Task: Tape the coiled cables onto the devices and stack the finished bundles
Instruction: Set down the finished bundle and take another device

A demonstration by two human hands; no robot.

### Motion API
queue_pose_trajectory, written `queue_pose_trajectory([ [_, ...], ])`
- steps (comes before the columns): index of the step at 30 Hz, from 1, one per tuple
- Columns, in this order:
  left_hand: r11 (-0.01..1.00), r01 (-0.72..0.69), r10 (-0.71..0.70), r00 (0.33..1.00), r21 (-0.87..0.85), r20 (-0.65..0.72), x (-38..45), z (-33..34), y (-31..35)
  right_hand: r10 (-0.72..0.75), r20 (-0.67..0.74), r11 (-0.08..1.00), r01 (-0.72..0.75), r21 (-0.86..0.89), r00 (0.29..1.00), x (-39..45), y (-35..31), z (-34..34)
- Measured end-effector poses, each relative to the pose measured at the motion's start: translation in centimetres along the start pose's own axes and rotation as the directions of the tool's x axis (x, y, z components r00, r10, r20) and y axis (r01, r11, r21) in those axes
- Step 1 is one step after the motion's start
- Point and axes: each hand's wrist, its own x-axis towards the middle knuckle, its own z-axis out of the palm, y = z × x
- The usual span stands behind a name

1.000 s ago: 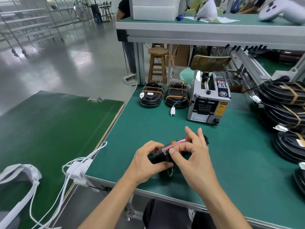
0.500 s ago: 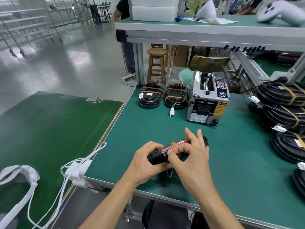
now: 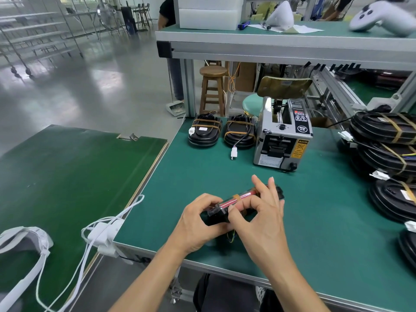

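A white cable [image 3: 90,239] is hanging off the bench edge; the left hand [image 3: 198,224] and right hand [image 3: 261,224] are both gripping the black device [image 3: 227,210] near the front, two taped bundles [image 3: 221,132] and a tape dispenser [image 3: 282,136] sitting behind, stacked bundles [image 3: 387,152] lying right.

One view only: head cam, wide-angle, worn by seated person, aimed fwd and down over green bench [image 3: 315,221]. Both hands seen close, low centre. Tape machine [image 3: 282,140] seen mid-distance ahead; upper shelf [image 3: 270,43] and factory floor [image 3: 67,86] taken in beyond. Edges bent by lens. No 2nd view, so nothing shared.
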Motion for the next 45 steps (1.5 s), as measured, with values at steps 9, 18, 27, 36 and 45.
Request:
queue_pose_trajectory([
  [9, 1.0, 0.024, -0.024, 1.0, 0.0, 0.004, 0.0, -0.1, 0.2, -0.015, -0.015, 1.0, 0.015, 0.009, 1.0, 0.0, 0.3, -0.1],
  [18, 1.0, 0.019, -0.019, 1.0, -0.003, 0.0, 0.0, -0.1, 0.6, -0.013, -0.049, 0.992, 0.019, 0.127, 0.999, -0.1, 0.7, 0.1],
  [27, 1.0, 0.005, -0.005, 1.0, -0.005, 0.001, 0.1, 0.0, 0.3, -0.034, -0.116, 0.99, 0.05, 0.13, 0.993, -0.1, 1.2, 1.0],
  [36, 1.0, 0.013, -0.012, 1.0, -0.007, 0.023, 0.0, -0.2, 0.1, -0.025, -0.096, 0.999, 0.027, 0.023, 0.995, -0.3, 0.6, 0.9],
  [45, 1.0, 0.0, 0.001, 0.999, -0.016, 0.034, 0.2, -0.3, 0.0, 0.244, -0.377, 0.929, -0.104, 0.356, 0.893, 8.6, 1.7, -4.9],
])
